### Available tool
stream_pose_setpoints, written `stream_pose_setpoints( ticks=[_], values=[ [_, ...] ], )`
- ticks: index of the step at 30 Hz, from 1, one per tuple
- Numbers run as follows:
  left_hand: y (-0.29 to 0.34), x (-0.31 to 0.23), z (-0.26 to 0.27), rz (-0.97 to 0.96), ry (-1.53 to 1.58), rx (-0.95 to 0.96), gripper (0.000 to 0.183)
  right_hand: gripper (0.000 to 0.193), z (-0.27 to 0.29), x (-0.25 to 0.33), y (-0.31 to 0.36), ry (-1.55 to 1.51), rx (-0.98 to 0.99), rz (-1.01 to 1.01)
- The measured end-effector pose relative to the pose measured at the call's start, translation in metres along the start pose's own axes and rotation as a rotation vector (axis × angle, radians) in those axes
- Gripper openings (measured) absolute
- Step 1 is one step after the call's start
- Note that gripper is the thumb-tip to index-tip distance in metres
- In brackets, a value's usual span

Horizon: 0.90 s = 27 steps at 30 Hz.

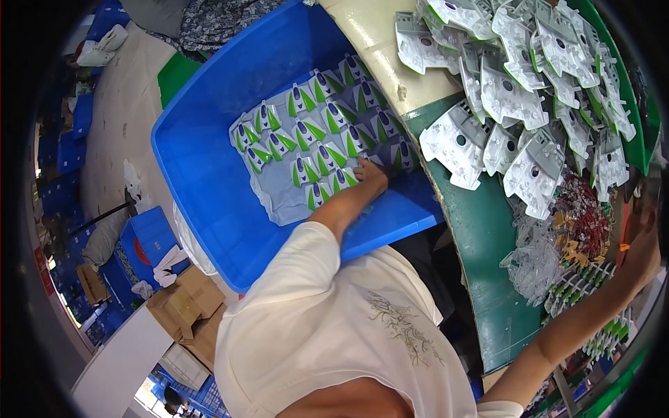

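Observation:
My left hand [371,175] reaches down into a large blue plastic bin [202,202]. Its fingers are drawn together at a small white-and-green plastic part, mostly covered by the hand. Around it, rows of similar parts [309,131], each with a dark oval spot, lie on a pale grey sheet [275,198]. Far to the right, my right hand [642,256] is raised near the picture's rim. A small orange thing shows beside it, but the dark rim hides its fingers and anything in them.
A green-topped table [498,306] stands right of the bin. It carries a heap of grey-white plastic shells [512,97], clear plastic pieces [533,261] and red bits [589,209]. Cardboard boxes [185,303] and a smaller blue crate [146,237] stand at the left.

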<state>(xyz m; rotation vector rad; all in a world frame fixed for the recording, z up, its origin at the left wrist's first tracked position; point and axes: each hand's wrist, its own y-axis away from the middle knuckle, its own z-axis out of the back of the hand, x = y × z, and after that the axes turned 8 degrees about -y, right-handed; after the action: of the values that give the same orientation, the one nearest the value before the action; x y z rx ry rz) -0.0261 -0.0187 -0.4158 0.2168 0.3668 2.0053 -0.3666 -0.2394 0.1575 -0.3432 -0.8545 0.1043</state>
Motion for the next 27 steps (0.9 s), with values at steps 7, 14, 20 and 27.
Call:
stream_pose_setpoints(
  ticks=[7, 14, 20, 27],
  values=[
    [0.029, -0.024, 0.127, -0.514, 0.024, 0.237, 0.078, 0.034, -0.051, 0.014, 0.110, -0.654, -0.044, -0.222],
    [-0.031, -0.055, 0.042, -0.490, -0.194, -0.466, 0.004, 0.041, -0.048, 0.000, 0.160, -0.868, 0.073, -0.390],
    [-0.027, -0.060, 0.059, -0.558, -0.235, -0.169, 0.024, 0.039, -0.059, 0.006, 0.192, -0.808, -0.044, -0.517],
    [-0.021, -0.038, 0.241, -0.517, 0.508, 1.050, 0.082, 0.012, -0.110, 0.049, 0.212, -0.628, 0.117, -0.413]
  ],
)
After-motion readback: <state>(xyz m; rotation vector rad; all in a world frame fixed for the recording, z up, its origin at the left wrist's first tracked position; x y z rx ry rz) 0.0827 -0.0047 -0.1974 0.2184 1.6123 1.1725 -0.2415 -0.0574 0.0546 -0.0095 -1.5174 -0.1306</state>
